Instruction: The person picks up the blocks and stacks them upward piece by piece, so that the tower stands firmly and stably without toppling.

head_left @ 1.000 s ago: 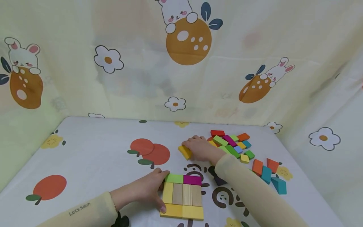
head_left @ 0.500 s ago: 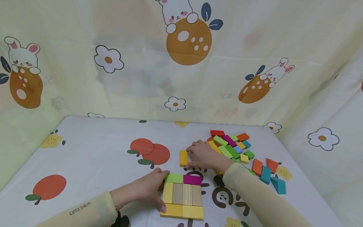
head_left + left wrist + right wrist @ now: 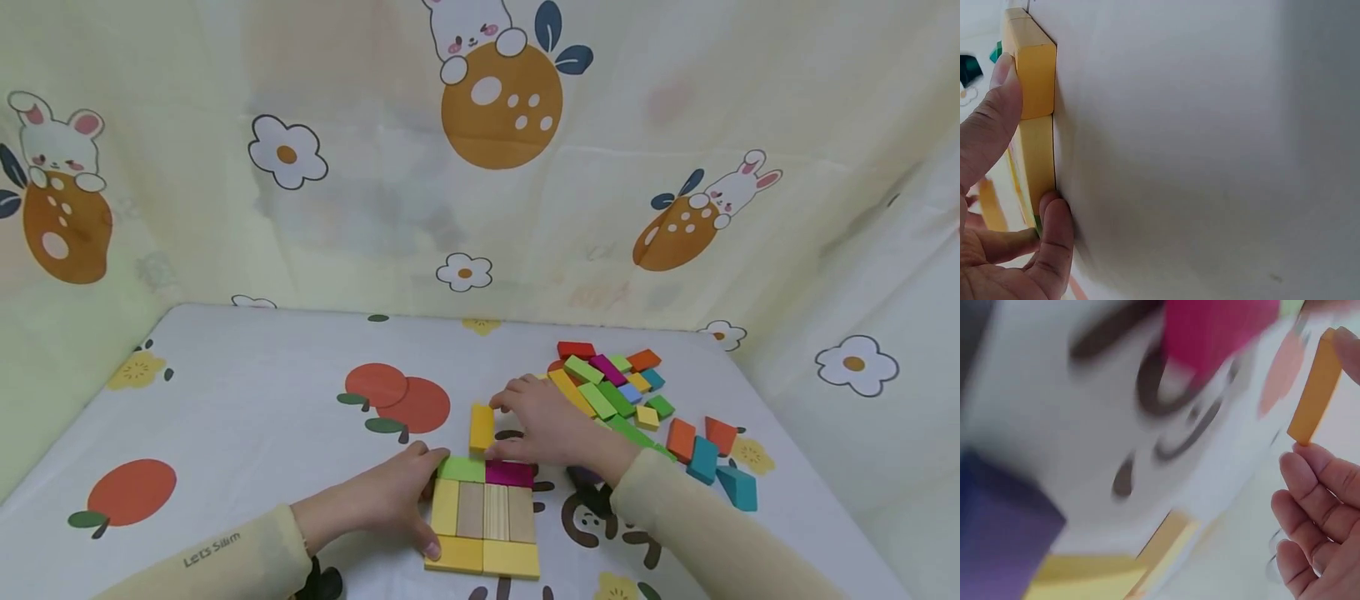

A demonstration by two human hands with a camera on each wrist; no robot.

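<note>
A flat square of blocks (image 3: 485, 521) lies near the table's front: green and magenta on its far row, plain wood and yellow in the middle, yellow in front. My left hand (image 3: 420, 502) grips its left edge, with the thumb (image 3: 988, 131) and a finger (image 3: 1055, 240) against the yellow side blocks (image 3: 1036, 78). My right hand (image 3: 501, 427) pinches a yellow oblong block (image 3: 482, 427) by its ends, just beyond the green block (image 3: 461, 469). The right wrist view, blurred, shows that yellow block (image 3: 1316, 387) at the fingertips (image 3: 1310, 469), the magenta block (image 3: 1216, 331) and a purple block (image 3: 997, 531).
A heap of loose coloured blocks (image 3: 611, 382) lies at the back right. Orange and teal blocks (image 3: 705, 457) sit nearer the right edge. A purple block (image 3: 585, 477) shows under my right wrist. Printed curtains (image 3: 480, 167) wall in the white fruit-print table (image 3: 247, 417).
My right hand has drawn the yellow block from beside the heap toward me, to just beyond the square's green block, turning it lengthwise. My left hand has stayed on the square.
</note>
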